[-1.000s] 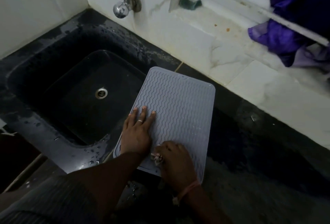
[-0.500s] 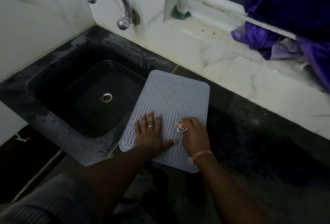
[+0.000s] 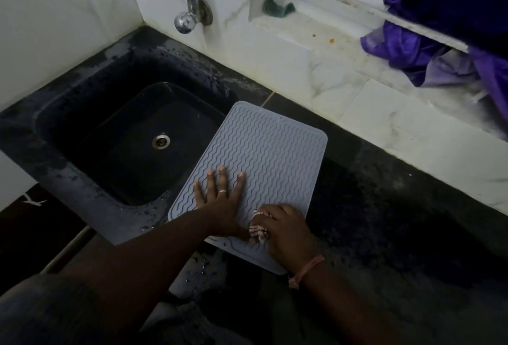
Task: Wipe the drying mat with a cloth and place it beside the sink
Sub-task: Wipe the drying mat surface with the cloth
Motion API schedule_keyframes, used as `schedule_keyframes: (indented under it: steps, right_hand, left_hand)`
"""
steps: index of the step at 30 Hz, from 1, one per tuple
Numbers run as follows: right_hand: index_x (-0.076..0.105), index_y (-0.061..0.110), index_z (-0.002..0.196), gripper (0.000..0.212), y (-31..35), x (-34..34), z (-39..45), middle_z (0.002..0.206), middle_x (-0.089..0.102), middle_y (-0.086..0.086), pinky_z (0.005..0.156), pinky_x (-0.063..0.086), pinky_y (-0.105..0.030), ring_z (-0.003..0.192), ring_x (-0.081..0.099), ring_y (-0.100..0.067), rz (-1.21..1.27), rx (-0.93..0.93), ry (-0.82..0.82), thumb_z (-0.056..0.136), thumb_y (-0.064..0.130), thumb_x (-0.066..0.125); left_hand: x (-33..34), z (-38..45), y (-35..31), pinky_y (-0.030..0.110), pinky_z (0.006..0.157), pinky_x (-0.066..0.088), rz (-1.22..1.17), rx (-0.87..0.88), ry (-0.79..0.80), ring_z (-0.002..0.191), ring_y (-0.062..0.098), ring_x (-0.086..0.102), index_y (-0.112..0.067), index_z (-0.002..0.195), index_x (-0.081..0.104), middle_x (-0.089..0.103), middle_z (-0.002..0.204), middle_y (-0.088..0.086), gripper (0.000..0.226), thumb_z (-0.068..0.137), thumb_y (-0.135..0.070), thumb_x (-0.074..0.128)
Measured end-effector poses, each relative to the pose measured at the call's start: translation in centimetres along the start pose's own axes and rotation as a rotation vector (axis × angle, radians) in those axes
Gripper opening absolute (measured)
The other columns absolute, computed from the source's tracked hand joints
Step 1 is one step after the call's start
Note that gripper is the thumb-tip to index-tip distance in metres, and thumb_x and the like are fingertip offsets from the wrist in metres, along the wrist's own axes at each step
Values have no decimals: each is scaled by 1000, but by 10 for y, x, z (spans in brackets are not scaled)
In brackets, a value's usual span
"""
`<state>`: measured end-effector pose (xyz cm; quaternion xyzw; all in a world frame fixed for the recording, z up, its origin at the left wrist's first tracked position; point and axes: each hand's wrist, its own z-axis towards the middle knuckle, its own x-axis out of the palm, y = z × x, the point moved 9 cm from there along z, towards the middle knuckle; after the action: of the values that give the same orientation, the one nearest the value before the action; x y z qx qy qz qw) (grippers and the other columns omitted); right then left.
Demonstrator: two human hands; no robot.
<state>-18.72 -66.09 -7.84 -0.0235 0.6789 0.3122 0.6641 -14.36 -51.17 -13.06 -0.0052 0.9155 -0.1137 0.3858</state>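
Cloth [image 3: 258,230] bunched in right hand [image 3: 288,232] grip; pressed on mat [image 3: 275,152].

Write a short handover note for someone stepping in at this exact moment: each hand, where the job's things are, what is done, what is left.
Left hand: flat, fingers spread, pressing the drying mat down.
Right hand: grips the bunched cloth on the mat's near end.
The mat lies on the dark counter at the sink's right edge, one corner over the basin.
Done: wiping is under way.
Left: finish wiping, then set the mat beside the sink.
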Motion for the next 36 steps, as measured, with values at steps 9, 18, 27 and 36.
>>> schedule_keyframes:
  steps: [9, 18, 27, 36]
  right_hand:
    - [76, 23, 110, 35, -81, -21, 91, 118, 68, -1, 87, 50, -44, 103, 58, -26, -35, 52, -22, 81, 6, 71]
    - [72, 23, 117, 36, -138, -38, 161, 117, 65, -8, 91, 52, -49, 105, 60, -36, -115, 332, -40, 85, 9, 62]
    - [65, 35, 114, 36, -7, -5, 26, 116, 59, 13, 88, 46, -38, 104, 51, -17, 37, 186, 58, 91, 30, 38]
    - [72, 28, 115, 36, -54, -13, 52, 115, 64, 8, 86, 47, -39, 101, 52, -19, 32, 175, -61, 85, 22, 52]
  left_hand:
    - [0, 1, -4, 74, 102, -32, -42, -27, 131, 117, 39, -67, -41, 131, -57, -74, 125, 9, 165, 49, -88, 78]
    - [-1, -2, -7, 73, 103, -31, -73, -44, 220, 119, 40, -64, -43, 134, -54, -73, 126, 7, 160, 53, -88, 76]
    - [-22, 10, -12, 72, 116, -15, -379, -255, -172, 151, 35, -34, -43, 156, -27, -34, 166, 4, 91, 101, -54, 45]
    - [-12, 20, -12, 74, 110, -21, -300, -219, -101, 142, 39, -45, -47, 144, -43, -53, 153, 3, 79, 106, -58, 25]
